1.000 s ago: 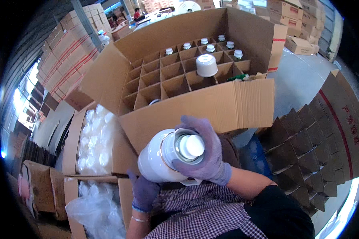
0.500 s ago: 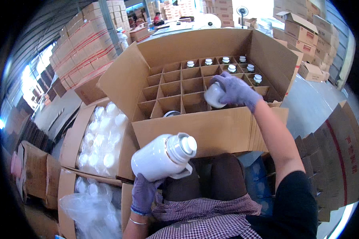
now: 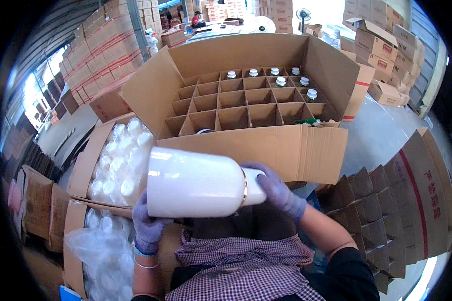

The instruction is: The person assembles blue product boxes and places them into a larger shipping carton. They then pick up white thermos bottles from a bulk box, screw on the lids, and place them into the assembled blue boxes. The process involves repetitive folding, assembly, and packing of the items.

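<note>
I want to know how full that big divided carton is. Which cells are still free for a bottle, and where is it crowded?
In the divided carton, the left and middle cells are bare, bordered by the left wall and near flap. The far right corner is crowded with capped bottles. Both hands, left hand and right hand, hold the white bottle.

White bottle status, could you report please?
Left hand under white bottle, lying sideways. Right hand on its cap end. Divided carton ahead, mostly empty cells.
</note>
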Available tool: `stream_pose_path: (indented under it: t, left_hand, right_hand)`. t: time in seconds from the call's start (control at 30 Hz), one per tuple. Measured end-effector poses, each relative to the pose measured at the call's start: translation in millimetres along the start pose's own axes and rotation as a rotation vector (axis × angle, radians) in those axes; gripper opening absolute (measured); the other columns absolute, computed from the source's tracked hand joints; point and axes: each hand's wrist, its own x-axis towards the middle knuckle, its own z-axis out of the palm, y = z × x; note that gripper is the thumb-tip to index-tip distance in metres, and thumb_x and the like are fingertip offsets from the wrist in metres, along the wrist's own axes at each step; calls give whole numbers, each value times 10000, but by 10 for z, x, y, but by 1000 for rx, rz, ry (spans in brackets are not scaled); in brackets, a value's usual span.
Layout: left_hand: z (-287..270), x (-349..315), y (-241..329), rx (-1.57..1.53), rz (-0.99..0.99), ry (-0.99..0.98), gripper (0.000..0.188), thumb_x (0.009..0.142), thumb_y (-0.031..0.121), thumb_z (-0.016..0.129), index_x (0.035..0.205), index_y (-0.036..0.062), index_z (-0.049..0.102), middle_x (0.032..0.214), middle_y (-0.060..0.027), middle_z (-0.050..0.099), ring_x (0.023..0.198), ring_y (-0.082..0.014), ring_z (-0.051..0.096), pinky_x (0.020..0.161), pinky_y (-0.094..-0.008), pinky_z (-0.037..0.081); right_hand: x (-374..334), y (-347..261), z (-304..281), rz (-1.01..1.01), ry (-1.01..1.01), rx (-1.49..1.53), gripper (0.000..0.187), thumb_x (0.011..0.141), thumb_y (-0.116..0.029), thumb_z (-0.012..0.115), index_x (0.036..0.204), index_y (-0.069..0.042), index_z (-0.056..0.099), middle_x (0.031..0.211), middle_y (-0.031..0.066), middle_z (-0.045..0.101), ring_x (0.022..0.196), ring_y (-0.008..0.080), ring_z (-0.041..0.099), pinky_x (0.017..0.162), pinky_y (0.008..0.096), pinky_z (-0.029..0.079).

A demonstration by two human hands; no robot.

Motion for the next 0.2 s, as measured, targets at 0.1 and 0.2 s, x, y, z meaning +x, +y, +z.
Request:
stream_pose_path:
  t: [0.1,0.2]
  left_hand:
    - [59,-56,-140,-362,-304,131,436,801,277,812,1089,-21,677,1002,-81,676,895,-186,626,792,-316,505]
    - [88,-190,-362,-314,-200,179,437,819,257,788,1140,-13,663,1096,-142,648,958,-220,615,817,-324,510]
  right_hand:
    - [-179,56,144,-482,98,-769,860,882,-678,567,1463,-88,334,1345,225,468,1170,342,543,1007,470,455]
    - [-224,157,164,-881,124,-1019,796,825,-443,751,1475,-200,363,1413,206,423,1268,386,483,1061,546,387]
